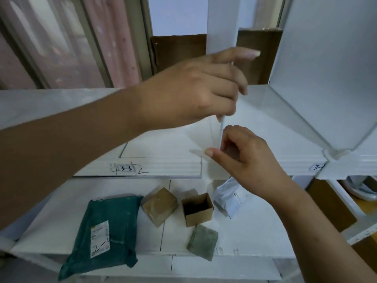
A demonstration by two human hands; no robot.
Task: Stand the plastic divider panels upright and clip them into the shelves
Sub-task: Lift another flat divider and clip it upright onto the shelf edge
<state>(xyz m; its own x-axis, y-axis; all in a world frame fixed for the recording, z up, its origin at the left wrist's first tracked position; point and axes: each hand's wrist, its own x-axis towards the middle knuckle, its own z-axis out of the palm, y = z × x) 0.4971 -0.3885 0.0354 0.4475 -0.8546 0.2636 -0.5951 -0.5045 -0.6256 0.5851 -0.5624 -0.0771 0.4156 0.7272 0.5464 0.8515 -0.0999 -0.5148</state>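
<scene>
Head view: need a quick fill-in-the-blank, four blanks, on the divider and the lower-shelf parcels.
The left hand grips the translucent white plastic divider panel, which stands ____.
The right hand sits ____ the left hand.
On the lower white shelf, the rightmost brown cardboard box is ____ on top.
The flat plastic mailer bag is dark ____.
Missing: upright; below; open; green.

Divider panel: frosted translucent plastic, smooth, matt. Right-hand divider panel: same frosted plastic. Shelf: white, matt, front lip ribbed. Mailer bag: teal plastic film, slight sheen, crinkled; paper label stuck on. Closed box, open box: brown cardboard, matt. Small pad: grey-green, rough. Pouch: white plastic film, wrinkled. Curtain: pink cloth.
</scene>
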